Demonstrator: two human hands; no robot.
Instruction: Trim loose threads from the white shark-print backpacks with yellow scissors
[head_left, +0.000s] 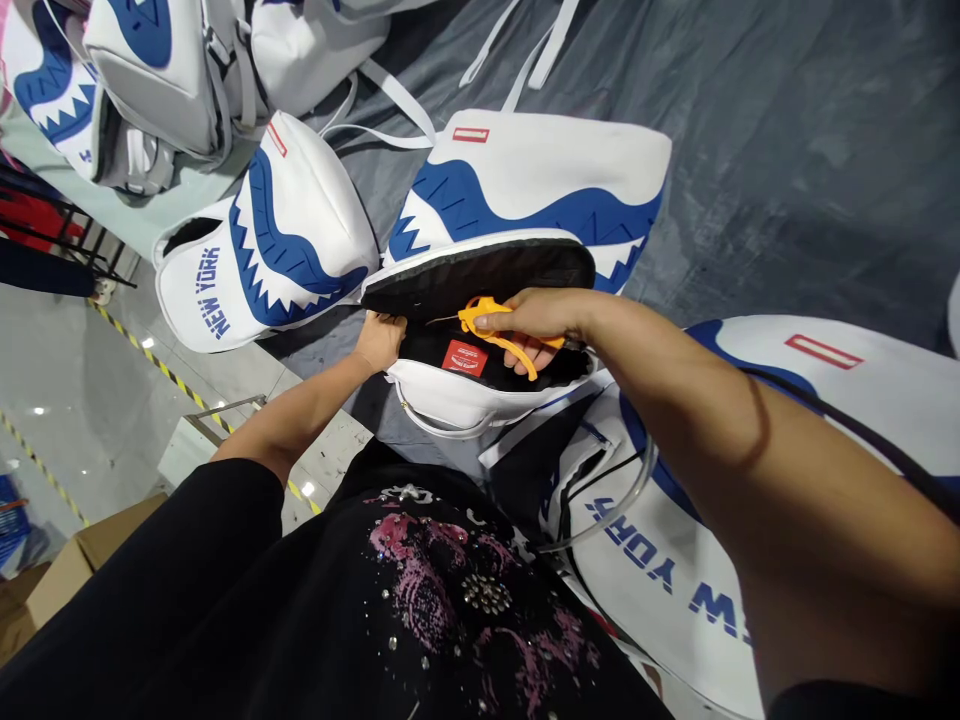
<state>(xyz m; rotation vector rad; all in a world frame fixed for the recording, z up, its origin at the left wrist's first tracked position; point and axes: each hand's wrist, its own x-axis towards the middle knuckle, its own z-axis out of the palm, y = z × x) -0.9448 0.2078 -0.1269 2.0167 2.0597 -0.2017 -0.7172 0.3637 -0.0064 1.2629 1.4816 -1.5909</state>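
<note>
A white backpack [555, 150] with a blue wavy, toothed pattern lies in front of me, its zipped mouth open on a black lining [480, 275]. Inside, a red label [465, 358] is sewn to the lining. My left hand [381, 340] is closed on the edge at the left end of the opening, fingertips partly hidden. Yellow-orange thread snips [486, 318] are in my right hand [544, 325], over the opening. Their thin blade points left, close to my left fingers.
Another white-and-blue backpack [300, 210] lies just left, and one more [675, 590] sits under my right forearm. Several bags [161, 85] are piled at the back left. Grey cloth [787, 180] covers the table. A cardboard box [82, 560] stands on the floor at left.
</note>
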